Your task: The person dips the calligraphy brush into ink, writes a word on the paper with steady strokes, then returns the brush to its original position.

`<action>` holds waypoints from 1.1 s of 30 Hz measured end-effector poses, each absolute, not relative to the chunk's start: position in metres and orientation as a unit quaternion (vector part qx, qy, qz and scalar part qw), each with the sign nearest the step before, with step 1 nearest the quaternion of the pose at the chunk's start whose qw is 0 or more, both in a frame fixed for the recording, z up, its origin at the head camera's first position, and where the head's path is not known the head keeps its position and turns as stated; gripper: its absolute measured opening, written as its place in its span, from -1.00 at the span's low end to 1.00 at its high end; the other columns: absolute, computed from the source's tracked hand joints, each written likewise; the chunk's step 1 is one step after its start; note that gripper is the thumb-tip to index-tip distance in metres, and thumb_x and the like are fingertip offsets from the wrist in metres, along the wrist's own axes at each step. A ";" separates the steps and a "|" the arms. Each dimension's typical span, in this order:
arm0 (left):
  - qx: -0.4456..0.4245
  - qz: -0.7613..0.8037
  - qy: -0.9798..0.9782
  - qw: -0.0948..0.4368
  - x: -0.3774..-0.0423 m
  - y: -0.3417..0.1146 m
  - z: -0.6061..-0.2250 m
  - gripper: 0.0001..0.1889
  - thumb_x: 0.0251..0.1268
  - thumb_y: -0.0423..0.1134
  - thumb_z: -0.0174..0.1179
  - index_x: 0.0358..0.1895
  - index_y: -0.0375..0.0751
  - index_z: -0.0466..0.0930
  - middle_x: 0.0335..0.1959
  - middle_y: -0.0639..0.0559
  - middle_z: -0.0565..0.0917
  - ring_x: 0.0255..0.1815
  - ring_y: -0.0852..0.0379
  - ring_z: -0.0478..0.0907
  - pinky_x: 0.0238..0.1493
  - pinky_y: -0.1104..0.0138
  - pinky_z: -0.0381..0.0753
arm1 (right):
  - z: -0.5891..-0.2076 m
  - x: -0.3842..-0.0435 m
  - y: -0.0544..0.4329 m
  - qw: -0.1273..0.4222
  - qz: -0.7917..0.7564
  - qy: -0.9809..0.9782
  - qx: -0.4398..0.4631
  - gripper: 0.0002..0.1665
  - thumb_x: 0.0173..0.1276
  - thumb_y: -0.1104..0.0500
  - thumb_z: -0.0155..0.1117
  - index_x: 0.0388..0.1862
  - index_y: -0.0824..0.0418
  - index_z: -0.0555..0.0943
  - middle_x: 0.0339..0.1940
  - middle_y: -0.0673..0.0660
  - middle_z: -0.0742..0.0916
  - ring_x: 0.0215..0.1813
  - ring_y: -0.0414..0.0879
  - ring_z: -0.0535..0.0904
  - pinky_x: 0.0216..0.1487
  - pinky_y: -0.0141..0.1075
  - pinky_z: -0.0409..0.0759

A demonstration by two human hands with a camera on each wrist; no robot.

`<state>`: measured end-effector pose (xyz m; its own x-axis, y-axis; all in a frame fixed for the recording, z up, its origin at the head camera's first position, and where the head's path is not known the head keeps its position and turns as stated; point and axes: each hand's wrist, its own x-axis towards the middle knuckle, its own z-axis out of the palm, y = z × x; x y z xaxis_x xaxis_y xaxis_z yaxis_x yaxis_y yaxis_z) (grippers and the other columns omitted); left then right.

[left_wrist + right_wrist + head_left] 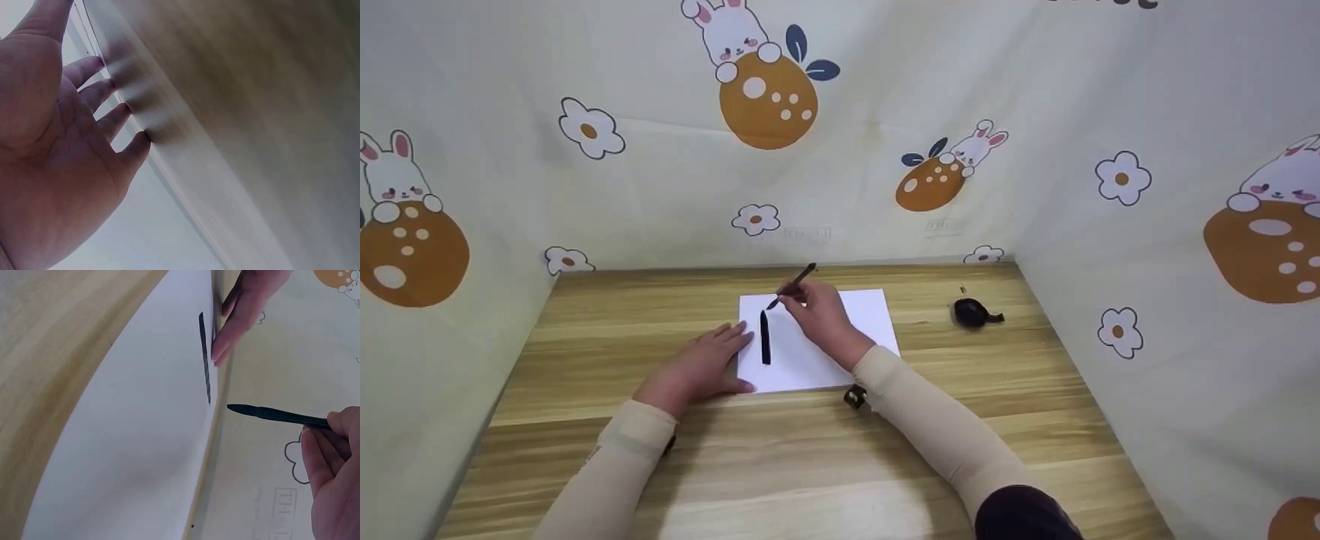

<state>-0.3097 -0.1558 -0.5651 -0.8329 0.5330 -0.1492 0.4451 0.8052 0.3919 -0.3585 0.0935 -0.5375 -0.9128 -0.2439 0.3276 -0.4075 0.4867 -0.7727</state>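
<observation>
– White, flat and four-sided, a sheet of paper (pixel 810 367) is laid on the brown wooden table (pixel 780 465). Is anything marked on it?

– Yes, a thick, straight black stroke (pixel 766 339) is seen near the left side of the sheet. It is drawn up and down, with a pointed top.

– What is held by the right hand (pixel 826 315)?

– A thin, dark, stick-shaped pen (pixel 278 414) is pinched between thumb and curled fingers. The pointed tip is held close to the top end of the stroke. In the right wrist view, a gap is seen between the tip and the paper.

– And the left hand (pixel 703 365)?

– Nothing is gripped by it. Its fingers are spread out nearly straight, and the sheet's left edge is touched by the fingertips. The thumb is placed by the near left corner.

– What else is seen on the table?

– To the right of the sheet, well apart from it, a small, round black thing with a short tail (pixel 973 313) is seen. What it is cannot be told.
</observation>
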 end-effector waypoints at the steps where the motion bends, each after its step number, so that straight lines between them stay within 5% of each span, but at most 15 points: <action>1: 0.259 0.172 0.942 0.127 -0.310 -0.156 -0.565 0.07 0.37 0.27 0.51 0.74 -0.26 0.27 0.79 -0.27 0.17 0.78 -0.42 0.05 0.69 -0.35 0.09 | -0.539 -0.360 0.093 0.085 0.469 -0.859 0.189 -0.91 0.59 0.25 0.46 0.00 0.17 0.82 -0.09 0.02 0.89 0.01 -0.18 0.84 0.10 -0.36 0.77; 33: 0.255 0.166 0.943 0.136 -0.310 -0.155 -0.563 0.07 0.38 0.27 0.50 0.75 -0.27 0.25 0.80 -0.28 0.15 0.78 -0.43 0.03 0.66 -0.40 0.10 | -0.554 -0.369 0.086 0.070 0.438 -0.872 0.206 -0.93 0.57 0.30 0.46 -0.05 0.17 0.79 -0.10 0.03 0.87 -0.02 -0.20 0.82 0.07 -0.42 0.74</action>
<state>-0.3105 -0.1552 -0.5630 -0.8326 0.5268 -0.1712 0.4366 0.8144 0.3823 -0.3689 0.0862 -0.5538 -0.9054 -0.2985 0.3019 -0.4205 0.5321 -0.7349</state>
